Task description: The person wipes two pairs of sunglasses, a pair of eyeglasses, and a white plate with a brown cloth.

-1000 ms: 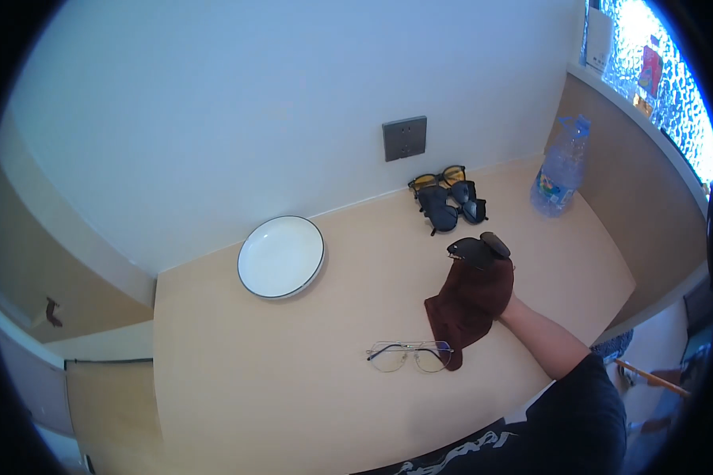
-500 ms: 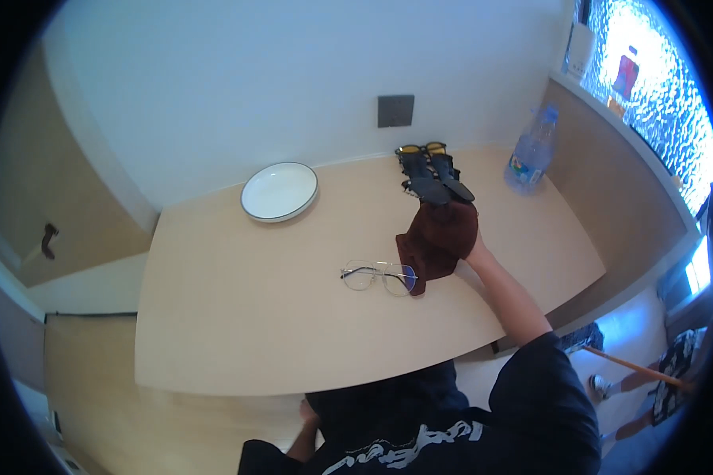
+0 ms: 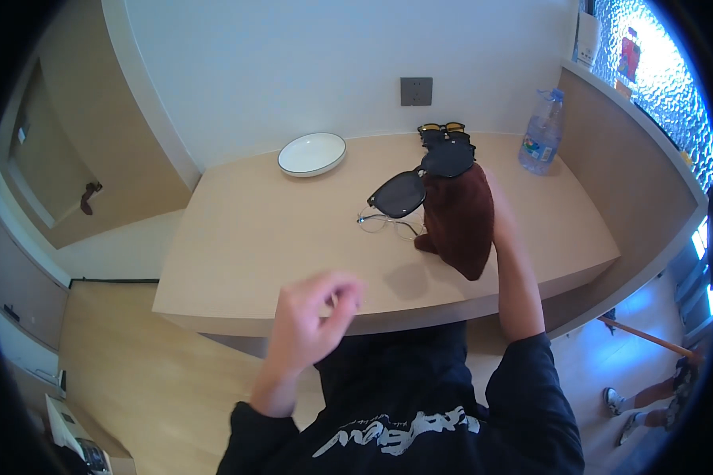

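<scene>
A dark brown cloth (image 3: 461, 226) hangs from my right hand (image 3: 503, 218), which is raised above the table; the cloth covers most of the fingers. At the cloth's top edge a pair of dark sunglasses (image 3: 398, 195) is gripped, tilted, one lens against the cloth and the other sticking out to the left. Below that lens, clear glasses with a thin metal frame (image 3: 388, 226) lie on the table, partly covered. My left hand (image 3: 317, 317) is over the table's front edge, fingers loosely curved and apart from the thumb, holding nothing.
More dark eyewear and yellow-lensed glasses (image 3: 442, 128) lie in a row by the wall. A white dish (image 3: 312, 154) stands at the back left of the table (image 3: 253, 245). A clear plastic bottle (image 3: 540, 138) is at the back right beside a curved partition (image 3: 610, 150).
My right hand has lifted the cloth and the dark sunglasses off the table and nearer to me. My left hand has come up from beside my body to the table's front edge.
</scene>
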Tool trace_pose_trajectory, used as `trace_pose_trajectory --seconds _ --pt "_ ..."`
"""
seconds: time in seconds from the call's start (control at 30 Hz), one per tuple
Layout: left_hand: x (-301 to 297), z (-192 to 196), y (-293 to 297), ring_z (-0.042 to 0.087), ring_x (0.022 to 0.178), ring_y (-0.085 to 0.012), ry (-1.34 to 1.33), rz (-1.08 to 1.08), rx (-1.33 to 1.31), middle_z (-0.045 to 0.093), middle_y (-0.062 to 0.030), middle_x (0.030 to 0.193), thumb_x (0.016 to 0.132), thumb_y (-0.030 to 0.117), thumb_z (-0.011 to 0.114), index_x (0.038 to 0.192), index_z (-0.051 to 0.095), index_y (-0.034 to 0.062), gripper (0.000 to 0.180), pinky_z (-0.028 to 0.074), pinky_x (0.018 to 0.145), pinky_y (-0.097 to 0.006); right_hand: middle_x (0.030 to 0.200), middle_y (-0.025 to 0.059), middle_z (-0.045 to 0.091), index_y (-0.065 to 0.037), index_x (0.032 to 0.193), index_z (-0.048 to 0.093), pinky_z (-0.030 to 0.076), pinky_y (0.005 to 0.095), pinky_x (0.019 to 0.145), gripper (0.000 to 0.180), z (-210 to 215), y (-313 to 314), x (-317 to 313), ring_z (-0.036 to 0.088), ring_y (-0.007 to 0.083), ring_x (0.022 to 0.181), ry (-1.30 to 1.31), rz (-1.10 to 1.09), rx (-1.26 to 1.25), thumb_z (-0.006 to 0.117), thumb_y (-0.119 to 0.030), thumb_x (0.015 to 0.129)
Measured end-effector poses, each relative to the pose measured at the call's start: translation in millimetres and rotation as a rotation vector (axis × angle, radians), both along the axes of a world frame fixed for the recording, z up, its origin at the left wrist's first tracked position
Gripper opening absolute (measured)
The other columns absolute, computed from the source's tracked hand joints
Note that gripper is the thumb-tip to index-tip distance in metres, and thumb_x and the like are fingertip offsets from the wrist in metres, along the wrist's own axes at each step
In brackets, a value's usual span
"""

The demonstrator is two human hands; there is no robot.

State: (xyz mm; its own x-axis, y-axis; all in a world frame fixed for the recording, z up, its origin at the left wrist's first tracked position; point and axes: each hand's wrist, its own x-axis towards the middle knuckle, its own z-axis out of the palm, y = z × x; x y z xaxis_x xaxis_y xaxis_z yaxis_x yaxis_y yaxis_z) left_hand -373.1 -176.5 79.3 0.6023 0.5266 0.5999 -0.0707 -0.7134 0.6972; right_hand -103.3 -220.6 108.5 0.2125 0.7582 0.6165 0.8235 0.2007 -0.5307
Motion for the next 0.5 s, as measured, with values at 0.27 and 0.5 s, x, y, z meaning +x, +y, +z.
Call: trace_pose_trajectory --seconds 0.27,0.5 --pt "9 -41 -16 0.058 0.059 -0.0130 -0.150 -0.233 -0.176 0.060 -0.0086 0.069 0.083 -0.002 0.052 0.086 0.060 -0.0042 0.009 0.047 0.058 -0.024 0.080 0.0168 0.061 -0.003 0.091 0.059 0.046 0.0350 0.068 0.032 -27 -6 -37 0.055 0.0324 0.072 -0.001 -0.152 -0.317 0.069 -0.027 0.073" --pt "44 -42 38 0.058 0.079 -0.0116 -0.263 0.105 -0.128 0.063 -0.0062 0.085 0.083 0.007 0.058 0.092 0.061 -0.0004 0.012 0.045 0.073 -0.025 0.079 0.0152 0.061 -0.006 0.082 0.059 0.047 0.0348 0.065 0.015 -38 -6 -39 0.056 0.0315 0.072 -0.085 0.053 -0.282 0.066 -0.012 0.069"
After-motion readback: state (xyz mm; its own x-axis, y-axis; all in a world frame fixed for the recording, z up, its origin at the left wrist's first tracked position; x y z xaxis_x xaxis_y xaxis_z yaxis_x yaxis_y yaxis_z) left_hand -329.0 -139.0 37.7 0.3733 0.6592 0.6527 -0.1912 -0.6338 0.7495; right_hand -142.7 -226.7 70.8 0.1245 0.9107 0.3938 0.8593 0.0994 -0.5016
